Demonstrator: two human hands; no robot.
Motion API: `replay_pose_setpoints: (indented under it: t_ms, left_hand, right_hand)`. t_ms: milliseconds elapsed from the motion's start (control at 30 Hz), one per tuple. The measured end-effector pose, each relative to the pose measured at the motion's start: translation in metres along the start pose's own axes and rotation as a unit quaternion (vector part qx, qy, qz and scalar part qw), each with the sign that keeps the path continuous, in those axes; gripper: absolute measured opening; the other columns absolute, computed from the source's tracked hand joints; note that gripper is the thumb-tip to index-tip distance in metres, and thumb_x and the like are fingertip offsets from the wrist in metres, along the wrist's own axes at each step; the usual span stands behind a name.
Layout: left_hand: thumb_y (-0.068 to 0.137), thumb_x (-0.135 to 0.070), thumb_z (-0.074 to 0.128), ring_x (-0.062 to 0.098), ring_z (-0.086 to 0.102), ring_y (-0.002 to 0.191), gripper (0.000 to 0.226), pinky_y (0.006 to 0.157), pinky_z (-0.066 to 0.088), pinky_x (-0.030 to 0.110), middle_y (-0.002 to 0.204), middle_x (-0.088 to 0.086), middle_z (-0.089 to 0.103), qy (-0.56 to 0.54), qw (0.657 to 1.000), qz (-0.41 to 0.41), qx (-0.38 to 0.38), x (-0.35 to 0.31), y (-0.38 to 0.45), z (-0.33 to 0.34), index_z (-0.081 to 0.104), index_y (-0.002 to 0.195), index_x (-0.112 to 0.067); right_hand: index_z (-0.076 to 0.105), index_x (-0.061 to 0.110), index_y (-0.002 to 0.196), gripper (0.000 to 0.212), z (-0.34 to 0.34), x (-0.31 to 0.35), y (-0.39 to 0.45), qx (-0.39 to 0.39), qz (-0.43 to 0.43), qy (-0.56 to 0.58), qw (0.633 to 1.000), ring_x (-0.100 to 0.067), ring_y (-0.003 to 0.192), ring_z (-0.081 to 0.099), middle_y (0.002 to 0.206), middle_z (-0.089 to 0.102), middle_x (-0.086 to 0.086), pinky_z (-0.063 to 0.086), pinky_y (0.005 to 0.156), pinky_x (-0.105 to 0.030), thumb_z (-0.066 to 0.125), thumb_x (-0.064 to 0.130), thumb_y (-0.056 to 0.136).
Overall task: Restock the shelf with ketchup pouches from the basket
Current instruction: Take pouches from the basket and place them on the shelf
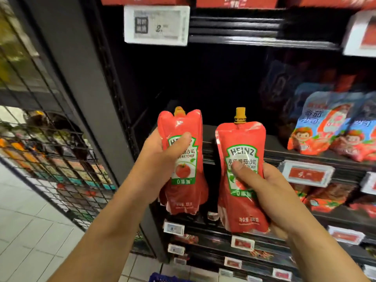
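2 red ketchup pouches are held up at a supermarket shelf, 1 in each hand. Nearest, at the bottom edge, a blue rim (162,277) shows, likely the basket. The left hand (160,159) grips the left pouch (184,159) round its middle, thumb across the label, squeezing it narrow. The right hand (262,192) grips the right pouch (240,176) lower down, thumb on the label, its yellow cap upright. Both labels face the person, probably so the pouches go in front-out. Beyond them lies the dark, unfilled bay of the shelf (270,147), where they apparently belong. Far right stand blue-and-red pouches (323,123); a price tag (156,25) hangs above.
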State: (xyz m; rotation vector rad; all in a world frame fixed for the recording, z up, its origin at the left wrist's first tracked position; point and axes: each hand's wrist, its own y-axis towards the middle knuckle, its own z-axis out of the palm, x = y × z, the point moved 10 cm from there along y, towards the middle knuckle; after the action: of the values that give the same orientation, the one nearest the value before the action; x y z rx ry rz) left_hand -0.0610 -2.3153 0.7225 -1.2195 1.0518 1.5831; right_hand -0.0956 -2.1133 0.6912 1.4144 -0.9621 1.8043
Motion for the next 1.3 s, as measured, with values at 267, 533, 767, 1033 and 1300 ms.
replay_pose_setpoints:
  t_ms: [267, 533, 767, 1033, 1300]
  left_hand:
    - [0.085, -0.048, 0.071, 0.029, 0.076, 0.080, 0.023, 0.068, 0.063, 0.050, 0.089, 0.010, 0.077, 0.072, 0.996, 0.046, -0.027, -0.054, 0.048, -0.029, 0.071, 0.091, -0.026]
    - [0.061, -0.067, 0.072, 0.011, 0.073, 0.099, 0.054, 0.093, 0.057, 0.037, 0.100, -0.009, 0.077, 0.196, 0.966, 0.118, -0.122, -0.102, 0.120, -0.008, 0.076, 0.102, -0.031]
    - [0.074, -0.038, 0.079, 0.015, 0.071, 0.103, 0.034, 0.097, 0.054, 0.048, 0.107, -0.004, 0.076, 0.139, 0.967, 0.162, -0.142, -0.086, 0.173, -0.007, 0.075, 0.105, -0.026]
    - [0.058, -0.037, 0.092, -0.021, 0.060, 0.090, 0.080, 0.077, 0.047, 0.003, 0.102, -0.021, 0.062, 0.225, 0.931, 0.243, -0.154, -0.069, 0.174, -0.015, 0.052, 0.124, -0.019]
    - [0.054, -0.024, 0.097, -0.003, 0.061, 0.107, 0.100, 0.090, 0.048, 0.009, 0.112, -0.016, 0.061, 0.259, 0.928, 0.243, -0.109, -0.058, 0.183, -0.015, 0.045, 0.138, -0.013]
  right_hand:
    - [0.075, 0.018, 0.102, 0.030, 0.032, 0.004, 0.010, -0.083, -0.017, 0.010, 0.996, -0.033, 0.088, 0.075, 0.101, 0.076, -0.016, 0.060, 0.068, -0.037, 0.072, 0.042, 0.083]
    - [0.075, 0.023, 0.103, 0.028, 0.017, 0.017, 0.015, -0.069, -0.026, 0.005, 0.997, -0.029, 0.091, 0.075, 0.101, 0.077, -0.011, 0.061, 0.071, -0.037, 0.071, 0.042, 0.083]
    - [0.077, 0.027, 0.095, 0.022, -0.004, 0.057, 0.035, -0.058, -0.076, -0.002, 0.995, -0.023, 0.083, 0.076, 0.095, 0.078, -0.008, 0.058, 0.063, -0.029, 0.071, 0.040, 0.078]
    - [0.078, 0.018, 0.085, 0.017, -0.010, 0.090, 0.083, -0.104, -0.115, -0.069, 0.985, -0.018, 0.072, 0.075, 0.083, 0.077, -0.009, 0.057, 0.057, -0.030, 0.070, 0.032, 0.091]
    - [0.065, 0.021, 0.120, 0.038, -0.022, 0.135, 0.167, -0.233, -0.193, -0.156, 0.940, -0.017, 0.096, 0.072, 0.108, 0.074, 0.001, 0.060, 0.086, -0.044, 0.071, 0.043, 0.089]
